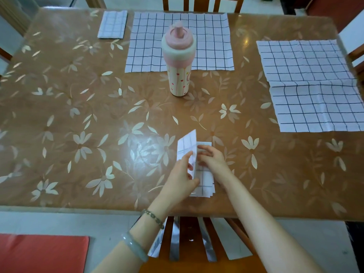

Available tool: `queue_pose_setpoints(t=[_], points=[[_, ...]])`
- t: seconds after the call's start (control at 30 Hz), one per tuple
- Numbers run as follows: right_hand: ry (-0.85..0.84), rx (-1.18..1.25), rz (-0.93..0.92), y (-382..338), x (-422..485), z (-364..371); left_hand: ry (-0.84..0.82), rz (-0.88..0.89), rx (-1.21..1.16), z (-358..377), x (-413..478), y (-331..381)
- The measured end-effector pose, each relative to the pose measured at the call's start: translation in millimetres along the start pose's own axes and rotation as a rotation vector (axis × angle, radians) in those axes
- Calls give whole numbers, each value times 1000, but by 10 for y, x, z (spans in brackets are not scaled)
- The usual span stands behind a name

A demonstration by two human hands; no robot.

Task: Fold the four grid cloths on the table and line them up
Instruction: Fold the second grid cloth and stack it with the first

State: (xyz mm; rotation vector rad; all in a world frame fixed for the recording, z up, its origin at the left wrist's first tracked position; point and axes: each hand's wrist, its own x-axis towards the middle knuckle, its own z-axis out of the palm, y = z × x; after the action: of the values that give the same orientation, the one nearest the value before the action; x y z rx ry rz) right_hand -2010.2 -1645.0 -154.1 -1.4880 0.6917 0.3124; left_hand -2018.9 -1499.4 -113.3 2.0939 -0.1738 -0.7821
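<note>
Four white cloths with dark grid lines lie on the brown flowered table (78, 115). A small folded cloth (204, 178) sits near the front edge, and both hands are on it. My left hand (183, 174) lifts its left flap upright. My right hand (212, 156) presses the cloth's flat part down. A finished folded cloth (112, 24) rests at the far left. One unfolded cloth (208, 36) lies spread at the far middle. Another unfolded cloth (313, 85) is spread at the right edge.
A pink and cream bottle (179, 62) stands upright in the table's middle, in front of the far cloth. A wooden chair back (197, 243) is below the front edge. An orange cushion (41, 253) lies at bottom left. More chairs stand at the far side.
</note>
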Motion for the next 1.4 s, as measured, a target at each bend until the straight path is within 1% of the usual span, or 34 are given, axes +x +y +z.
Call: queue_pose_setpoints(t=[0.1, 0.23, 0.37, 0.43, 0.47, 0.5, 0.57, 0.6, 0.67, 0.73, 0.8, 0.87, 0.9, 0.97, 1.03, 1.07, 1.2, 1.4], points=[[201, 85, 1, 50, -67, -186, 6, 6, 22, 244, 84, 27], [276, 60, 40, 152, -93, -201, 31, -11, 4, 456, 170, -2], [295, -135, -44, 203, -121, -140, 1, 2, 10, 579, 197, -28], [326, -267, -74, 201, -115, -125, -11, 5, -18, 530, 192, -24], [336, -308, -82, 198, -104, -124, 8, 16, 14, 469, 189, -43], [340, -334, -77, 195, -90, -128, 73, 69, 107, 392, 196, -82], [339, -389, -69, 182, -90, -133, 249, 233, 398, 231, 246, -237], [337, -430, -88, 199, -85, -128, 304, 281, 520, 166, 293, -339], [366, -583, -165, 251, -67, -112, 313, 307, 671, 83, 410, -513], [437, -801, -246, 312, -48, -93, 270, 325, 785, 60, 518, -622], [489, -976, -396, 332, -36, -84, 210, 344, 864, 61, 590, -678], [445, -1088, -568, 326, -11, -76, 168, 350, 903, 80, 633, -705], [381, -1126, -637, 343, 21, -62, 159, 346, 912, 88, 647, -712], [240, -1225, -699, 384, 80, -31, 156, 324, 926, 103, 666, -729], [145, -1331, -686, 443, 135, -32, 159, 313, 931, 119, 671, -758], [128, -1373, -661, 468, 153, -46, 166, 317, 932, 124, 672, -771], [149, -1439, -568, 545, 197, -117, 190, 325, 929, 129, 672, -775], [191, -1469, -528, 543, 180, -95, 182, 343, 944, 113, 662, -792]])
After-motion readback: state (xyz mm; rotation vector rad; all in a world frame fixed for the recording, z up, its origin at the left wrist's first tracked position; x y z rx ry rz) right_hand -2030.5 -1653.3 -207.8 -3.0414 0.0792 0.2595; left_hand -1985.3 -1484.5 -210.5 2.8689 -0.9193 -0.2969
